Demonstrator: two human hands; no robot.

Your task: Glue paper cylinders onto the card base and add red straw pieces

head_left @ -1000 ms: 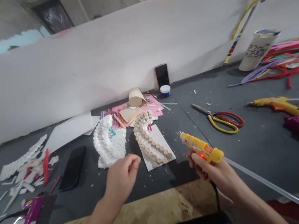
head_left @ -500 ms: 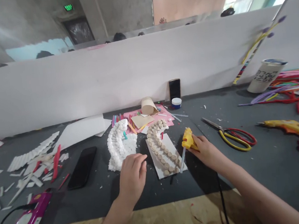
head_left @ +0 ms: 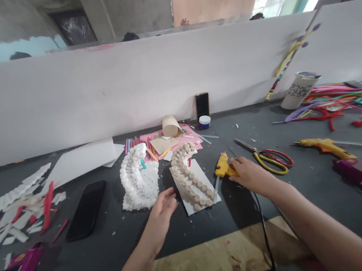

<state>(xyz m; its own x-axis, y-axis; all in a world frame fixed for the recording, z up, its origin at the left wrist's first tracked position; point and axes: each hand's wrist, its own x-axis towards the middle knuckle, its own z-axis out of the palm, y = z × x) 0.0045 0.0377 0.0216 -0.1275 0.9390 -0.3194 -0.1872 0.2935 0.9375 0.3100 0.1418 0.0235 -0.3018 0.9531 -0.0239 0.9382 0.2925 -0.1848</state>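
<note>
My left hand [head_left: 163,207] hovers over the dark table with its fingers apart and nothing in it. It is between a white model covered in fluffy lumps [head_left: 140,178] and a curved model of small round beige discs on a white card [head_left: 193,181]. To the right of that card, my right hand [head_left: 253,174] has its fingers around the handle of a yellow hot glue gun [head_left: 222,165]. The gun is low at the table, and a clear glue stick [head_left: 217,184] pokes out of it. Its black cord [head_left: 261,222] runs down towards me.
Scissors [head_left: 272,160] and a second yellow glue gun [head_left: 326,146] lie to the right. On the left are a black phone [head_left: 87,210], paper scraps [head_left: 15,217] and white sheets [head_left: 80,161]. Another phone [head_left: 202,105] leans on the white partition [head_left: 114,90] behind a small jar [head_left: 204,122].
My view has swung slightly right. The glue gun has come down lower with my right hand on it, and my left hand's fingers have spread towards the disc model.
</note>
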